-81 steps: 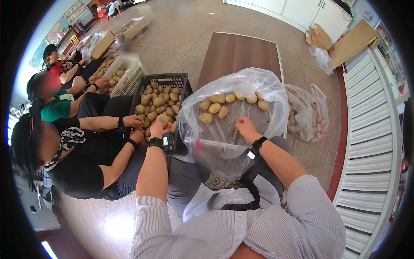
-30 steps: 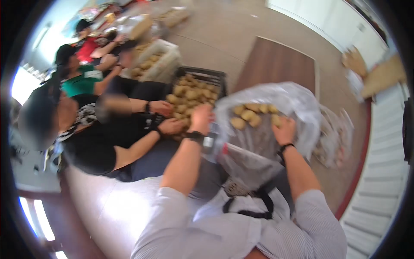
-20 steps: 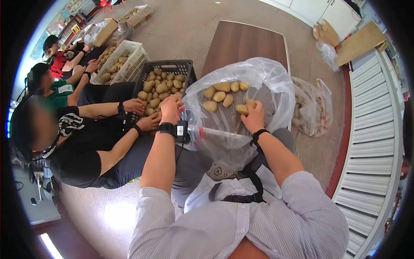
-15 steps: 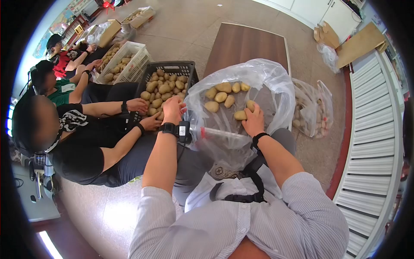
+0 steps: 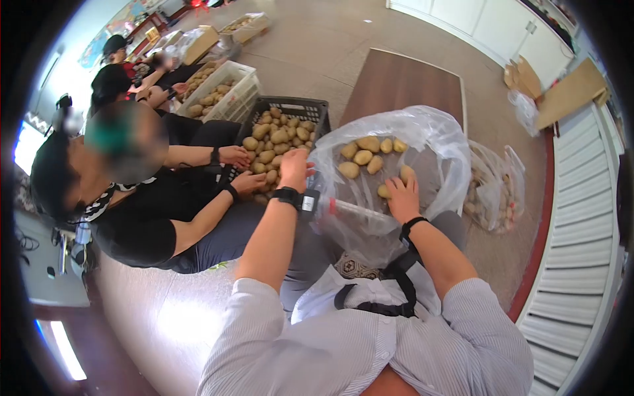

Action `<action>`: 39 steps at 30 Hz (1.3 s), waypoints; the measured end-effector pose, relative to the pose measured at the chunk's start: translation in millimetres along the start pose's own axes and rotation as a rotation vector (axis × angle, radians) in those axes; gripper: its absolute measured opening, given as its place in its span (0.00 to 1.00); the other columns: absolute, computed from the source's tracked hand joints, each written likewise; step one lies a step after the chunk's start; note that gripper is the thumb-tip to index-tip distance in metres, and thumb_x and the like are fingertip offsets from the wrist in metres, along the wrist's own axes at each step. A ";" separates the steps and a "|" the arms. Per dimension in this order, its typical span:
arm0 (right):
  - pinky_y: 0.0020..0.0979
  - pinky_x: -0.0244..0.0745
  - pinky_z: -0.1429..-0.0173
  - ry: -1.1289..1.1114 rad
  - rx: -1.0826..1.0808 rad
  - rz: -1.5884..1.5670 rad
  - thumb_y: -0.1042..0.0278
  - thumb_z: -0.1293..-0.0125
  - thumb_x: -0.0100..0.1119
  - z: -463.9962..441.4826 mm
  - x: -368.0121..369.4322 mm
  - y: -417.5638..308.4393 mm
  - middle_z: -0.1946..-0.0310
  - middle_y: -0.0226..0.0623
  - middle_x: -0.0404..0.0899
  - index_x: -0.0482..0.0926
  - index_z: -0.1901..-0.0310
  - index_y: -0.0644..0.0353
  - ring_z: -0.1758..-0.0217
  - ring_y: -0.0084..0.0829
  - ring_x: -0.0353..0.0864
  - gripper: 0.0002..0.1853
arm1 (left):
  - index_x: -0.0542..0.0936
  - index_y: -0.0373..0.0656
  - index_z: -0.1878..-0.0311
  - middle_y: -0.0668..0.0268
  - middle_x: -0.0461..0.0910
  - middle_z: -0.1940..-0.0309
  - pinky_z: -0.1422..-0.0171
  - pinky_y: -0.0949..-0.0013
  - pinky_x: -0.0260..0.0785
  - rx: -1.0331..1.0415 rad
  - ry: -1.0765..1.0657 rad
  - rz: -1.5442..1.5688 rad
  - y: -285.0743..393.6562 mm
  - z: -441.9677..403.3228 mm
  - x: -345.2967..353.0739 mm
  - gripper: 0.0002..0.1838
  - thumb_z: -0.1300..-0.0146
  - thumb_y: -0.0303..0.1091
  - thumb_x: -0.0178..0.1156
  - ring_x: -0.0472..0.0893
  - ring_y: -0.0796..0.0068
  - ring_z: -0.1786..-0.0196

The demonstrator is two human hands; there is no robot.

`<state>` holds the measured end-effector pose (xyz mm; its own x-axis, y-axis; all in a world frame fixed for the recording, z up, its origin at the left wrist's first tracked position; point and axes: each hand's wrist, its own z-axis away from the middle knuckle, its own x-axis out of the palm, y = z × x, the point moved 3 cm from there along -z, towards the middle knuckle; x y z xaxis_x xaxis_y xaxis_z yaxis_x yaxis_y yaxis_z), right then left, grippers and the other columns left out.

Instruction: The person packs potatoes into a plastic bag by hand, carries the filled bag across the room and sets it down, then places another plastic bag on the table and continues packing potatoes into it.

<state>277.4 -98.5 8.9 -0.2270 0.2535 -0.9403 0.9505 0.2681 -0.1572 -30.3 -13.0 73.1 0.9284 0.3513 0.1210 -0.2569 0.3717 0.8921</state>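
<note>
My left arm [image 5: 266,254] reached forward, slanting a little to the right, bare from the striped sleeve [image 5: 241,310] up to a black wristband [image 5: 286,195] with a small box [image 5: 310,202] at its side. My left hand [image 5: 294,169] was by the near right part of the black crate [image 5: 319,113], close to the left edge of the clear plastic bag [image 5: 422,119]. Its back was towards me and its fingers were partly bent; I could not tell from the view whether they held anything. Potatoes [image 5: 281,136] filled the crate just beyond it.

My right arm [image 5: 439,254] bent at the elbow and came in from the right, the forearm slanting up and leftward to another black wristband [image 5: 414,226]. My right hand [image 5: 403,200] was over the bag's spread opening, palm down, fingers parted and pointing forward. They touched two potatoes, one potato at the left of the hand [image 5: 384,191] and one potato at the fingertips [image 5: 407,174]; whether they gripped either one, I could not tell. Seven more potatoes lay in a cluster [image 5: 362,157] on the bag, farther away and to the left. Beyond the bag the brown counter [image 5: 408,84] showed bare wood. On my left, a person in a black top [image 5: 135,231] had both hands [image 5: 249,182] at the crate's left side
</note>
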 end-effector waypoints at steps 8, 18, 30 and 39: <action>0.52 0.56 0.29 -0.101 -0.018 -0.021 0.68 0.45 0.62 -25.0 21.1 3.2 0.49 0.43 0.76 0.74 0.44 0.57 0.33 0.52 0.64 0.25 | 0.78 0.39 0.52 0.64 0.79 0.67 0.75 0.67 0.71 0.034 -0.044 0.004 -16.3 -28.0 9.1 0.13 0.35 0.38 0.56 0.79 0.73 0.72; 0.36 0.78 0.66 -0.044 0.178 -0.818 0.54 0.31 0.59 -37.5 44.7 -5.3 0.64 0.40 0.79 0.71 0.44 0.64 0.68 0.34 0.81 0.23 | 0.76 0.36 0.51 0.64 0.79 0.64 0.77 0.70 0.66 0.176 -0.272 -0.255 -15.8 23.5 34.3 0.17 0.32 0.41 0.56 0.78 0.75 0.77; 0.31 0.75 0.72 -0.153 0.279 -1.056 0.53 0.24 0.46 -42.0 -50.7 -72.9 0.68 0.41 0.80 0.78 0.49 0.66 0.73 0.31 0.80 0.22 | 0.74 0.44 0.51 0.64 0.80 0.65 0.77 0.72 0.72 -0.121 -0.678 -0.011 -32.7 100.8 56.4 0.18 0.29 0.49 0.55 0.80 0.73 0.76; 0.26 0.68 0.76 -0.221 0.371 -1.203 0.58 0.24 0.48 -2.8 -45.6 -22.5 0.78 0.31 0.74 0.74 0.50 0.61 0.80 0.23 0.73 0.14 | 0.76 0.38 0.44 0.55 0.81 0.56 0.62 0.60 0.81 -0.150 -0.383 0.437 -26.6 42.5 25.2 0.17 0.27 0.39 0.50 0.83 0.58 0.62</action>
<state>265.7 -113.4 56.1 -0.9757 -0.1365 -0.1715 0.1814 -0.0634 -0.9814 11.3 -50.6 70.9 0.7517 0.1749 0.6359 -0.6460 0.3892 0.6566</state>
